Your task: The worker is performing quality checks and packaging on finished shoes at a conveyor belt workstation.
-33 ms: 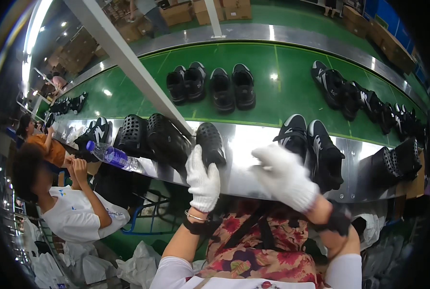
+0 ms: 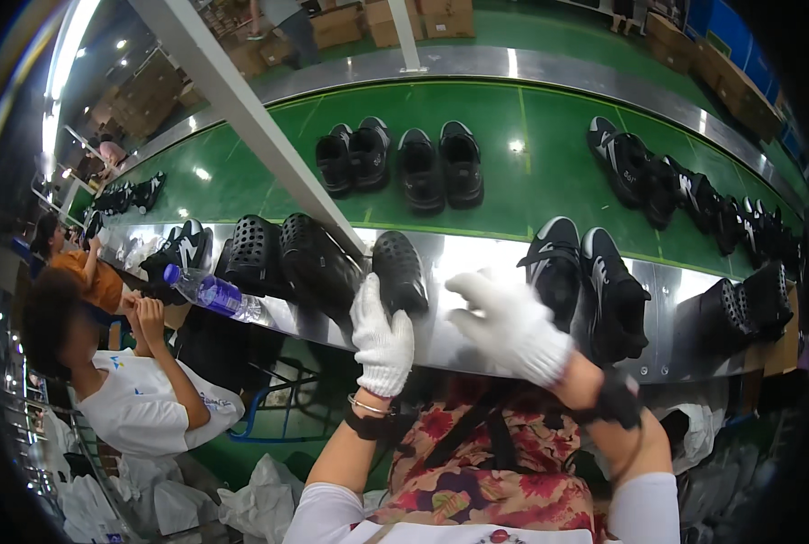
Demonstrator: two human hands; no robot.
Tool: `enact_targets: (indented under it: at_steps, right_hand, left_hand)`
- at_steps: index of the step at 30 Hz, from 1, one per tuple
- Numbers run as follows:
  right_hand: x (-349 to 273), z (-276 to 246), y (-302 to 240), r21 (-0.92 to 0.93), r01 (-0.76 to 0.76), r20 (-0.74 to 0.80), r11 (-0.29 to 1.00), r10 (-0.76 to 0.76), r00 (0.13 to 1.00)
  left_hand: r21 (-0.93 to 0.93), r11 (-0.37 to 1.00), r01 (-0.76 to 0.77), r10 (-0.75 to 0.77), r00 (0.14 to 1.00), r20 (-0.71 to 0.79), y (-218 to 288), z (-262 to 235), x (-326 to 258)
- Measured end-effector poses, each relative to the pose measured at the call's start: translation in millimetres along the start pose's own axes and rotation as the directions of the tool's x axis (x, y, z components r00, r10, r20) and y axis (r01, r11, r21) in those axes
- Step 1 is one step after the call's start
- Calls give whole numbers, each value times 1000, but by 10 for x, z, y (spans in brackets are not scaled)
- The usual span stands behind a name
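— What boxes do you see?
— Brown cardboard boxes (image 2: 418, 18) sit far off, beyond the green belt (image 2: 531, 163).
— And your hands?
— Your left hand (image 2: 383, 337) in a white glove touches the black holey shoe (image 2: 399, 269) on the shiny near ledge (image 2: 477, 258). Your right hand (image 2: 506, 325) is open just beside it, holding nothing.

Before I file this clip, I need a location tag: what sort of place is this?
Most likely a shoe factory line: a green conveyor belt carries black shoes, and stacked cardboard boxes stand behind it.
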State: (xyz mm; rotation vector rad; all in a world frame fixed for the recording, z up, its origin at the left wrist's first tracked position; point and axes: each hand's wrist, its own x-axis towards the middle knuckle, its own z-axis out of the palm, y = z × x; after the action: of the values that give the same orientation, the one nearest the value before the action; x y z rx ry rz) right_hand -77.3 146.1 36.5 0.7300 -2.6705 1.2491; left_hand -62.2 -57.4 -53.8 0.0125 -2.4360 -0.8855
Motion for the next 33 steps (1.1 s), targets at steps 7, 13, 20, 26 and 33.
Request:
enact_targets:
  at_steps: [7,13,20,26,33]
  right_hand:
    - [666,730,160,-207,-114,219,972,160,963]
    - [353,288,72,-29,112,40,993,-111,993]
    - [-193,-371,-179,261,208,155,943,-253,955]
    - [-784,-739,-65,423,-419,380,804,262,887]
    - [-1082,-944,-74,243,-191,-45,951,207,977]
  left_hand:
    - [-57,998,17,-12,995,95,-96,33,-93]
    - [-335,940,55,-70,997,-32,137,-353,-77]
    - [-695,-287,659,123,745,656,634,-597,285]
    - [-730,-219,647,-83,734,675,992,-194,44]
    - [-690,46,723,-77,691,719,1561,69,-54]
